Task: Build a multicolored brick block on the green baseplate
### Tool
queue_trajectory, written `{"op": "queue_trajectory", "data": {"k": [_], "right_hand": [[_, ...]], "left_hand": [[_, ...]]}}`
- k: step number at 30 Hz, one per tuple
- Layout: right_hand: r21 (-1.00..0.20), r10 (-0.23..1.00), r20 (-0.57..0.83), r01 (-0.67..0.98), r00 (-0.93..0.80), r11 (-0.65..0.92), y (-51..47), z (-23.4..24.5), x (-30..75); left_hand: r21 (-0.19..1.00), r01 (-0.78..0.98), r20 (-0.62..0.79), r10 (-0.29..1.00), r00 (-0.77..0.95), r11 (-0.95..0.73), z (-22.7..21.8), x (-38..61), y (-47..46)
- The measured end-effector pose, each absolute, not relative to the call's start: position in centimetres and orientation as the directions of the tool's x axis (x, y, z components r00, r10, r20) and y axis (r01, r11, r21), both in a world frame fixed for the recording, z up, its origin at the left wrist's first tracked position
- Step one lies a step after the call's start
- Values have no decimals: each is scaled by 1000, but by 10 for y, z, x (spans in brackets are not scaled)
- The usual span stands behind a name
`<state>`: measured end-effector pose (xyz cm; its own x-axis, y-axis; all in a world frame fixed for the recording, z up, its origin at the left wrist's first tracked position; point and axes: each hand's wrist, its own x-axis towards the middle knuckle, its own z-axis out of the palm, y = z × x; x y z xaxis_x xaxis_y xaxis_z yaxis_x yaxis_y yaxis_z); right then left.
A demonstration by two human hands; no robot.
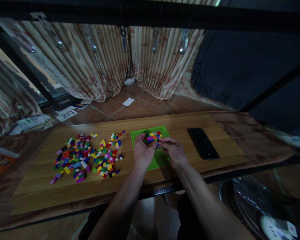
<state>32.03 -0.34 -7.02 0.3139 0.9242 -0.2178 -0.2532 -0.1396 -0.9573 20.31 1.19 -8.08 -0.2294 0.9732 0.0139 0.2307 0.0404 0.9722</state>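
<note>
Our block model (154, 137) lies between both hands' fingertips, over the green board (160, 160); our left hand (143, 151) grips its left side, thumb along the near edge; our right hand (175, 151) pinches its right end, fingers bent; the table (45, 193) bears loose blocks (78, 155) left, a phone (203, 143) right.

No words or numbers can be read; a white sheet (67, 114) on the floor (145, 110), left of centre in the frame, bears dark block-like marks, too small to make out as text or code
</note>
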Motion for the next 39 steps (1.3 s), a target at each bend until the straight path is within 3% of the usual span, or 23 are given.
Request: {"op": "queue_trajectory", "data": {"k": [4,13,21,26,29,33,39], "right_hand": [[-933,909,-271,-317,316,-168,-2,-73,320],[-846,903,-374,-477,213,-238,-5,-62,334],[-932,885,-317,-286,342,-223,0,-67,322],[-995,914,-95,-74,394,-71,0,-75,322],[-999,922,-30,12,385,-38,0,-78,322],[-998,926,-57,-2,373,-60,0,-77,321],[-979,925,-178,-159,334,-131,-1,-69,324]], "left_hand": [[956,263,-59,961,-270,132,-71,203,10],[965,223,-69,956,-285,136,-72,204,11],[958,243,-83,959,-269,152,-68,204,9],[961,221,-98,955,-281,164,-66,206,8],[977,157,-93,950,-299,145,-69,208,9],[991,68,-89,947,-309,115,-77,209,12],[993,-39,-121,950,-288,115,-81,205,13]]}}
